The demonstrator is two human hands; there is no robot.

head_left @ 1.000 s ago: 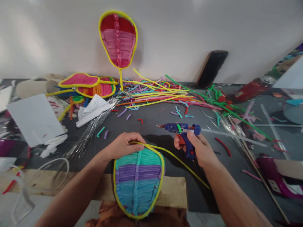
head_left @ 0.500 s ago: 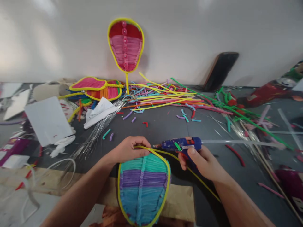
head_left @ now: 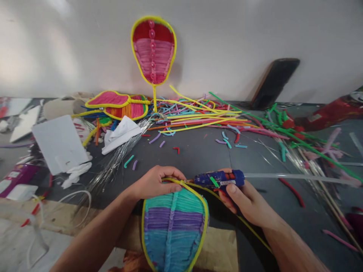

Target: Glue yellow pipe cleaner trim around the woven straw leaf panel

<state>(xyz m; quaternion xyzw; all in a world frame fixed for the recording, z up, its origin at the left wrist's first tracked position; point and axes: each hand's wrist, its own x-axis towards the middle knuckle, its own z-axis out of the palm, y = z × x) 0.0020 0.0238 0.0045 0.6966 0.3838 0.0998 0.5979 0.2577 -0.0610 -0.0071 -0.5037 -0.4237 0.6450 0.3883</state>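
Observation:
My left hand [head_left: 161, 183] pinches the top edge of a rounded pipe-cleaner panel [head_left: 174, 234], striped teal, purple and blue with a yellow border. In my right hand [head_left: 241, 198] is a blue hot glue gun [head_left: 219, 179], a clear glue stick [head_left: 283, 175] jutting from its back. The gun's nozzle sits at the panel's top rim, close to my left fingertips. A long yellow pipe cleaner [head_left: 252, 228] runs from that rim, passing behind my right hand and down to the right.
A pink and red panel [head_left: 154, 53] stands on a yellow stem against the wall. Pipe cleaners [head_left: 204, 117] lie heaped behind my hands. A phone [head_left: 275, 83] leans at the back, near a red bottle [head_left: 331, 113]. White paper [head_left: 61, 145] and thin wires [head_left: 119, 151] lie left.
The glue gun's nozzle has come closer to my left fingertips at the panel's top rim. My left hand still pinches the edge, and the view has shifted slightly.

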